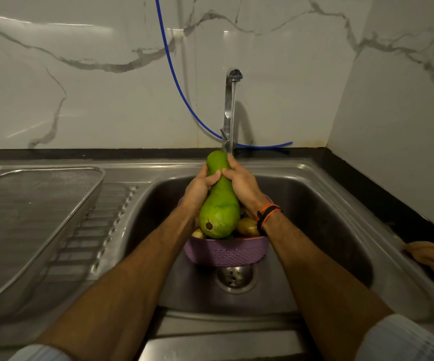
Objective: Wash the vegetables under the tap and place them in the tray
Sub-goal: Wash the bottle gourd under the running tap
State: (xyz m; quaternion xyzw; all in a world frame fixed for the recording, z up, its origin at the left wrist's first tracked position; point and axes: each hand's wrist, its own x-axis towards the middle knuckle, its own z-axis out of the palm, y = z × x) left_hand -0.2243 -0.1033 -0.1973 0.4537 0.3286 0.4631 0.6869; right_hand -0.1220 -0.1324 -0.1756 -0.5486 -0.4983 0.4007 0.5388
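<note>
A: Head view, only one we have. Bottle gourd (219, 204) at frame centre, held over the sink (315, 194), thin end up toward the tap (230, 108). Thin stream of water looks to be running onto the top end.

B: Hands?

A: Left hand (200, 187) wraps the neck from the left, right hand (242, 183) from the right, fingers (227, 174) curled round it, thumbs meeting on the front. Both hands hold it firmly, nothing else held.

B: What's under it?

A: Purple basket (226, 252) in the basin, just above the drain (234, 278), with other vegetables (247, 226) in it; they look like potatoes, can't be sure. The gourd's fat end sits just over or on that pile, can't tell which.

B: Tray?

A: Steel mesh tray (36, 220) on the drainboard, left of frame. No vegetables visible in it. So task is early, I'd say.

B: Advice for this step?

A: Stream only hits the top. I'd slide the hands down and rotate the gourd so water runs the full length, rub with the palms. Wet skin will be slick and it's heavy at the bottom, so keep one hand under the fat end. Then carry it left, low over the rim, and lay it flat in the tray.
</note>
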